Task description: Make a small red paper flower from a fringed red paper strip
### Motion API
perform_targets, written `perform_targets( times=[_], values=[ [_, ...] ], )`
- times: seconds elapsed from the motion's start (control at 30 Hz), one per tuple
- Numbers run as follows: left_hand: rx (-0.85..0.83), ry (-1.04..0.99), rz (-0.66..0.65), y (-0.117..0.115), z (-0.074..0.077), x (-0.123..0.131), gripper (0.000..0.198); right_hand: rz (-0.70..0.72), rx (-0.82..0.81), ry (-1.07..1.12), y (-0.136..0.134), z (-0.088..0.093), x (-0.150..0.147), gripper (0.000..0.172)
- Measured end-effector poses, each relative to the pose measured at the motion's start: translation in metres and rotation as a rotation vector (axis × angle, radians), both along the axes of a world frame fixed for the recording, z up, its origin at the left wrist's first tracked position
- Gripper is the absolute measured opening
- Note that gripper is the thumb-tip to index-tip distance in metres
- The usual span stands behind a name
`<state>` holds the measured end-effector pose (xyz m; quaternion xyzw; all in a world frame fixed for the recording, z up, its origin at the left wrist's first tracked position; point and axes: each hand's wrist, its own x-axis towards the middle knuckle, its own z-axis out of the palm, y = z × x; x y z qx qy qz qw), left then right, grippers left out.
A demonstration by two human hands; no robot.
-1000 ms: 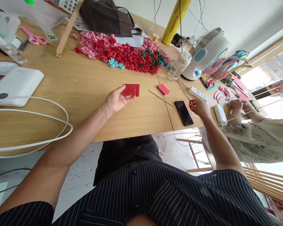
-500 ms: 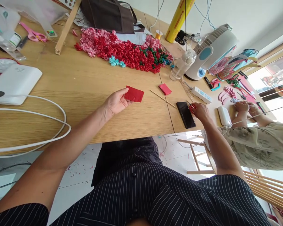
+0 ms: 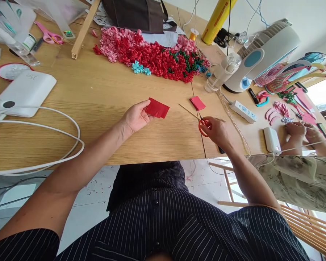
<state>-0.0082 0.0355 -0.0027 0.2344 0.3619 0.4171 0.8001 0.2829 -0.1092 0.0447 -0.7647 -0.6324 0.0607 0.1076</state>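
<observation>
My left hand (image 3: 137,117) pinches a small red rectangle of fabric or paper (image 3: 158,108) by its left end, a little above the table. In my right hand (image 3: 219,131) is a pair of scissors (image 3: 200,127) with red ring handles; the fingers hide part of them. A thin wooden stick (image 3: 187,110) lies between both hands, its right end close to the scissors. Just beyond the right hand rests a stack of red pieces (image 3: 197,103). Under my right wrist, a corner of a black phone (image 3: 221,149) peeks out, the rest covered.
A heap of red and pink flowers (image 3: 157,58) spreads along the back. White power bank (image 3: 27,92) and looped cable sit left. To the right stand a clear bottle (image 3: 222,72), fan (image 3: 263,54) and power strip (image 3: 243,111); another person's hands (image 3: 296,132) work beyond.
My right hand has lifted the scissors from beside the phone and moved left, over the phone. My left hand still holds the red piece. The view has shifted slightly.
</observation>
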Motion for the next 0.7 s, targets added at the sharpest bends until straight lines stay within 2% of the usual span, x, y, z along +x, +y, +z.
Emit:
perform_targets(
  times=[0.1,0.23,0.37,0.43,0.5,0.6,0.7],
  values=[
    [0.025,0.011,0.021,0.001,0.000,0.000,0.004,0.032,-0.087,-0.043,-0.014,-0.003,-0.009,0.044],
    [0.023,-0.032,0.033,-0.001,0.003,0.001,0.002,-0.027,-0.169,-0.185,-0.032,-0.008,-0.008,0.042],
    [0.021,-0.051,0.008,-0.002,0.005,0.001,0.005,-0.088,-0.268,-0.293,-0.035,-0.007,-0.002,0.038],
    [0.028,-0.039,-0.005,-0.003,0.004,0.001,0.007,-0.114,-0.272,-0.314,-0.029,-0.003,-0.003,0.036],
    [0.034,-0.037,-0.013,-0.003,0.004,0.001,0.007,-0.105,-0.207,-0.302,-0.018,0.002,-0.007,0.035],
    [0.031,-0.050,-0.015,-0.004,0.005,0.000,0.006,-0.018,-0.097,-0.290,0.008,0.003,-0.011,0.035],
    [0.013,-0.071,-0.016,-0.005,0.009,-0.001,0.006,0.024,-0.133,-0.265,0.040,-0.003,-0.009,0.032]
  ],
)
